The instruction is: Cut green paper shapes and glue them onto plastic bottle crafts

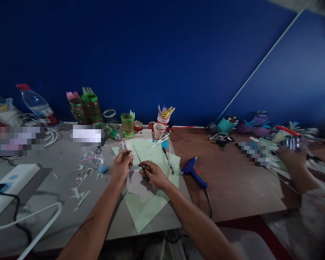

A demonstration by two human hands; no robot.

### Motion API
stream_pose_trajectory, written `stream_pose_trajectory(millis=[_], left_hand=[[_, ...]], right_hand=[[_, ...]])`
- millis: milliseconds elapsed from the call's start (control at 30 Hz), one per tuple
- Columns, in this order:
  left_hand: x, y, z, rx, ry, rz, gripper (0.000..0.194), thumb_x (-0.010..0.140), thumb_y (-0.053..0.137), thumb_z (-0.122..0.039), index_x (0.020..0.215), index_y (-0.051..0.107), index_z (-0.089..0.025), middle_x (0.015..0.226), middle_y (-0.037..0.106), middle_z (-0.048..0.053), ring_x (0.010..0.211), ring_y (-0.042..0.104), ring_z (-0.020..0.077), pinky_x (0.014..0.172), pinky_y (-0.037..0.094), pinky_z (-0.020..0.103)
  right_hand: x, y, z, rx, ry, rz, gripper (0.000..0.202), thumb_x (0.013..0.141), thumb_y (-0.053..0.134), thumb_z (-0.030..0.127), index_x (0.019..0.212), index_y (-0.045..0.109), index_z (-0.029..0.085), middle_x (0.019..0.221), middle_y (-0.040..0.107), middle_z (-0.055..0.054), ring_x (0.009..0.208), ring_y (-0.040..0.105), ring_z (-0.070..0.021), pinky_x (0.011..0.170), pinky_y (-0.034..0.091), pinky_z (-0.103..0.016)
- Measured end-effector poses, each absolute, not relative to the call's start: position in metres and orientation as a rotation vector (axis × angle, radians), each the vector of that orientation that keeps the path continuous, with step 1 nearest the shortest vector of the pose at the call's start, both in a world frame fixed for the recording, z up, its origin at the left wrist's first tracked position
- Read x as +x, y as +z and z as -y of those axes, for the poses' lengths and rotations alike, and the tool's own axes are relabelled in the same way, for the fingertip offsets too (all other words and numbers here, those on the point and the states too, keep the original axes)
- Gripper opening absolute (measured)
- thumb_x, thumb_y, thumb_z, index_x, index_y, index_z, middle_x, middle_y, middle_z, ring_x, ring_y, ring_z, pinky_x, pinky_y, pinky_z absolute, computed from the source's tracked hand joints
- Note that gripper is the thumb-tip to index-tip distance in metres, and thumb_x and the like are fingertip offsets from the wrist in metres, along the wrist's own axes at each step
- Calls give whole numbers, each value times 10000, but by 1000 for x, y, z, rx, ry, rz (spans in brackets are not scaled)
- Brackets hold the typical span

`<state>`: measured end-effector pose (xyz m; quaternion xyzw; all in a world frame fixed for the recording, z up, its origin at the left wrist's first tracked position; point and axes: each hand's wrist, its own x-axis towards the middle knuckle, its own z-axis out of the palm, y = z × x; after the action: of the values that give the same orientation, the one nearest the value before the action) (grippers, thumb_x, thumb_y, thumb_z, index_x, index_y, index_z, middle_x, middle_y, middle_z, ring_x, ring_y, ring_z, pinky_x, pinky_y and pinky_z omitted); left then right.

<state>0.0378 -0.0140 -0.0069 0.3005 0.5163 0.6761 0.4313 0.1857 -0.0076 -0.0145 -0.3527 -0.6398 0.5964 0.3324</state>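
My right hand [154, 175] is closed around the dark handle of a pair of scissors [137, 154], its thin blades pointing up and to the left. Beside it, my left hand [122, 164] is pinched closed just left of the blades; whatever its fingers hold is too small to make out. Under both hands lie pale green paper sheets [141, 215] with a whitish, uneven-edged paper piece [143, 191] on top. Several pale cut paper scraps [82, 200] are scattered to the left. A black pen [168, 160] rests on the green paper near my right hand.
A blue glue gun [195, 173] with a cord lies to the right. Paper cups [159, 130], a green-rimmed plastic cup [128, 126] and a red-capped bottle [39, 106] stand along the wall. A white power strip [18, 180] sits at left. Another person's hand [292, 159] works at far right.
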Motion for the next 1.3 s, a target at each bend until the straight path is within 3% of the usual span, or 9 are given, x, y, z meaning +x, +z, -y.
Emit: stream_pose_trajectory(millis=[167, 367, 600, 800, 1067, 1300], left_hand=[[36, -10, 13, 845, 1743, -1361, 238, 692, 660, -340, 866, 576, -201, 531, 472, -80, 453, 399, 69, 435, 298, 194], [37, -5, 17, 943, 1734, -1423, 200, 740, 611, -316, 904, 583, -205, 577, 488, -66, 494, 410, 78, 460, 320, 199], [35, -5, 17, 989, 1731, -1401, 176, 755, 603, -322, 885, 596, -203, 569, 475, -59, 501, 411, 89, 470, 327, 209], [35, -6, 18, 1070, 1678, -1461, 197, 777, 569, -328, 916, 613, -196, 574, 460, -52, 511, 408, 99, 480, 327, 224], [36, -3, 20, 1116, 1624, -1511, 194, 776, 552, -320, 908, 613, -193, 575, 456, -55, 507, 405, 103, 486, 320, 231], [34, -6, 19, 1168, 1618, -1555, 162, 771, 547, -301, 879, 619, -204, 647, 546, -30, 577, 482, 125, 558, 369, 248]], right_hand=[[187, -13, 6, -921, 1595, 1643, 278, 709, 633, 356, 911, 586, 171, 556, 375, 73, 509, 310, -84, 482, 252, -218], [196, 1, 5, -725, 1640, 1333, 387, 726, 629, 482, 963, 570, 182, 623, 456, 35, 588, 421, -112, 552, 317, -244], [195, -5, 5, -839, 1660, 1456, 338, 662, 675, 376, 918, 582, 175, 602, 406, 63, 534, 355, -83, 509, 244, -226], [192, -5, 6, -862, 1710, 1563, 323, 652, 655, 335, 915, 585, 163, 612, 423, 54, 555, 378, -92, 515, 267, -224], [193, -6, 5, -870, 1716, 1613, 314, 664, 666, 350, 908, 585, 169, 602, 407, 59, 540, 370, -89, 508, 290, -222], [193, -7, 5, -856, 1724, 1617, 344, 669, 667, 375, 921, 586, 154, 607, 412, 55, 540, 363, -88, 499, 291, -217]])
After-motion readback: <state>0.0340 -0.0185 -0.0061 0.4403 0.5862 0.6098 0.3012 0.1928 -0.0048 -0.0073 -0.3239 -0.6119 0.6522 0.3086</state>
